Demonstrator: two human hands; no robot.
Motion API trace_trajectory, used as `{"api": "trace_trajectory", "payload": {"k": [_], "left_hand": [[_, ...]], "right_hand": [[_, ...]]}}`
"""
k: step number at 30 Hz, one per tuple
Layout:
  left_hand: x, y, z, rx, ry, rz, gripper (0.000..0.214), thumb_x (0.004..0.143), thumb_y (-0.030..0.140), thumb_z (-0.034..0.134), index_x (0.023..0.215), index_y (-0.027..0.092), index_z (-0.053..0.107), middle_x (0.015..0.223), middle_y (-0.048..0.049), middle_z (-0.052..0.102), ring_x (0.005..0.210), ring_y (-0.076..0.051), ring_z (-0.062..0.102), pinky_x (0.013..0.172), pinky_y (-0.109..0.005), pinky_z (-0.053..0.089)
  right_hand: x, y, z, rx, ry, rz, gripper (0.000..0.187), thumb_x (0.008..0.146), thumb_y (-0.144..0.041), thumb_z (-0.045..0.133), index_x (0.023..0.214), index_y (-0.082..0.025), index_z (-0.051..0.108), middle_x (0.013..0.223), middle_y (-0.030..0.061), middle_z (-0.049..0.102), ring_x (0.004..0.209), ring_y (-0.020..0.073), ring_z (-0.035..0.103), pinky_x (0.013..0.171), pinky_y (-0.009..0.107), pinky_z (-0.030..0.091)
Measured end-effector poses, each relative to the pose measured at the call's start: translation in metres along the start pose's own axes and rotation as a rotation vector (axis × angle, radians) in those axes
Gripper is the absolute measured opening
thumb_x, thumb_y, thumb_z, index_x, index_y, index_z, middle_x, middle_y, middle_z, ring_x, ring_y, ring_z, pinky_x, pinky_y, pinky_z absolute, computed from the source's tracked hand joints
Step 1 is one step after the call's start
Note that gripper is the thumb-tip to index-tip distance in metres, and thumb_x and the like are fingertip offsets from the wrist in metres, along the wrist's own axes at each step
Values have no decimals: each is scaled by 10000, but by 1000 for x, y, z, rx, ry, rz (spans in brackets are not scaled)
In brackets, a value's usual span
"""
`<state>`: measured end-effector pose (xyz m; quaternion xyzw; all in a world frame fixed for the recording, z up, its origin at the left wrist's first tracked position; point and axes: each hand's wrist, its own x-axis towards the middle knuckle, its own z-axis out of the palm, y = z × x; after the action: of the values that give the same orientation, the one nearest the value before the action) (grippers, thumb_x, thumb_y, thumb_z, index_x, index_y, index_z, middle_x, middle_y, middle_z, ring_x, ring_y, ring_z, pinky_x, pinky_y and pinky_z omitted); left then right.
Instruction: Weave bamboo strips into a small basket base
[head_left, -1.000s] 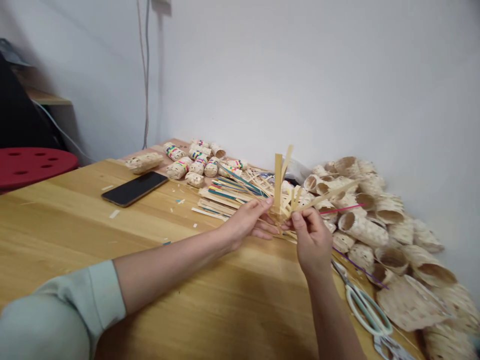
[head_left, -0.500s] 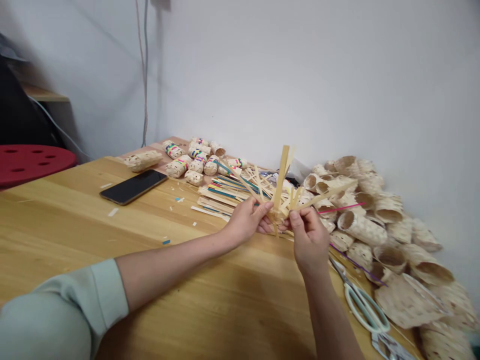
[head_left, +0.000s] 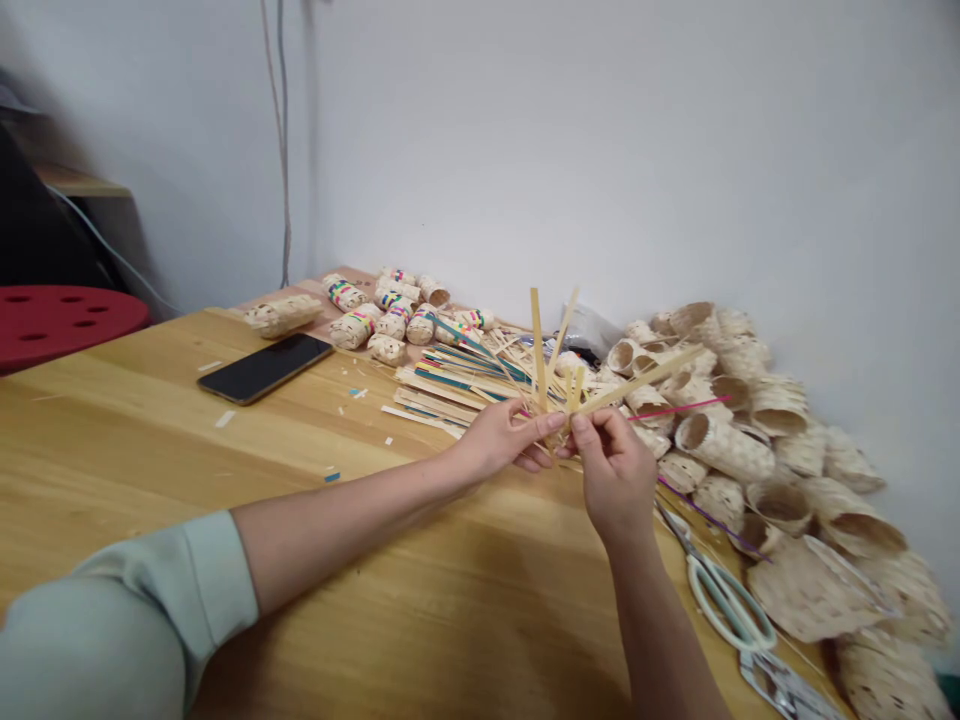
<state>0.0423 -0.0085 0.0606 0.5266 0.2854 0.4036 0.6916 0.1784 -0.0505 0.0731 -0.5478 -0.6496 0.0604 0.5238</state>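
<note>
Turning a little, the bunch of bamboo strips (head_left: 538, 345) is showing a thinner side now, and the left hand (head_left: 499, 442) is stretching its fingers out flatter. The left hand and the right hand (head_left: 615, 470) are both pinching the bunch, holding it up above the bench (head_left: 150, 470) between them. Fingers are hiding the middle of the bunch, so how the strips cross there is hard to see. Long strips are sticking up and out past the hands. Behind them, colored strips (head_left: 457, 385) are lying flat. Woven tubes (head_left: 724, 447) are piling up on the right and running out of the picture, and scissors (head_left: 727, 605) are lying near the right hand
</note>
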Motion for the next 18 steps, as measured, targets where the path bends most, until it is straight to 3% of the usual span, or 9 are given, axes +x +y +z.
{"api": "trace_trajectory", "payload": {"k": [7, 12, 18], "left_hand": [[2, -6, -3, 12, -1, 30, 491, 699, 532, 668, 974, 145, 545, 704, -28, 661, 586, -149, 659, 562, -249, 527], [2, -5, -5, -74, -95, 27, 527, 678, 581, 664, 967, 159, 537, 786, -53, 680, 677, -150, 677, 644, -254, 535], [4, 2, -12, -260, -185, -108, 581, 804, 666, 420, 944, 134, 609, 777, -97, 693, 673, -165, 682, 642, -270, 544]], "right_hand": [[0, -2, -1, 16, -24, -12, 262, 854, -415, 522, 705, -200, 525, 604, -28, 561, 522, 123, 570, 537, 250, 419], [1, 1, -1, 1, 8, -23, 242, 849, -415, 530, 724, -207, 527, 627, -22, 578, 512, 129, 569, 515, 255, 421], [2, 3, -3, -3, 21, -30, 223, 849, -406, 529, 743, -210, 526, 639, -16, 589, 529, 140, 587, 535, 269, 439]]}}
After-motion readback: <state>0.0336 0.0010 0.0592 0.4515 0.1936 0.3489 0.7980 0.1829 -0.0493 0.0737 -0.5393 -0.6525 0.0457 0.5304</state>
